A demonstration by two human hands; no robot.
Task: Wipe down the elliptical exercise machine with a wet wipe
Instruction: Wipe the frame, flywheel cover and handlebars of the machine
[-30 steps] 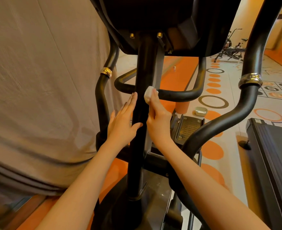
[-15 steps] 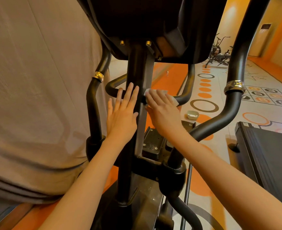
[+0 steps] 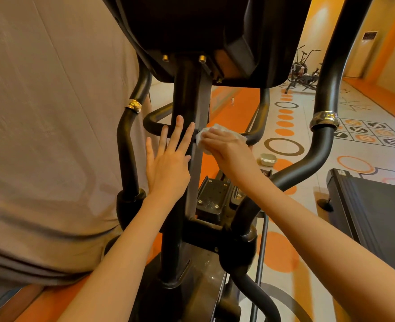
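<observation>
Both forearms are reaching in from the bottom of the head view toward the elliptical's black centre post [image 3: 182,159]. The left hand [image 3: 168,163] is lying flat against the post, fingers [image 3: 176,133] straight and slightly spread, holding nothing; judged purpose: bracing the body or steadying the frame while the other hand is wiping. The right hand [image 3: 226,147] is pressing the white wet wipe [image 3: 215,132] onto the curved fixed handlebar [image 3: 254,133] just right of the post, where bar and post are meeting. The wipe is sitting bunched under the palm and fingers, its crumpled edges showing beyond the fingertips on the post side and above the knuckles; the fingers are bent over it and together, though whether they are wrapping fully round the bar cannot be told. Judged reason for this hold: a palm-over grip is keeping the wipe in contact round the tube. Flanking, the two moving arm bars [image 3: 324,145] with chrome collars are standing untouched. Farther off, a small open case [image 3: 267,159] is lying on the patterned floor [image 3: 331,112], and exercise bikes [image 3: 304,70] are standing at the back.
</observation>
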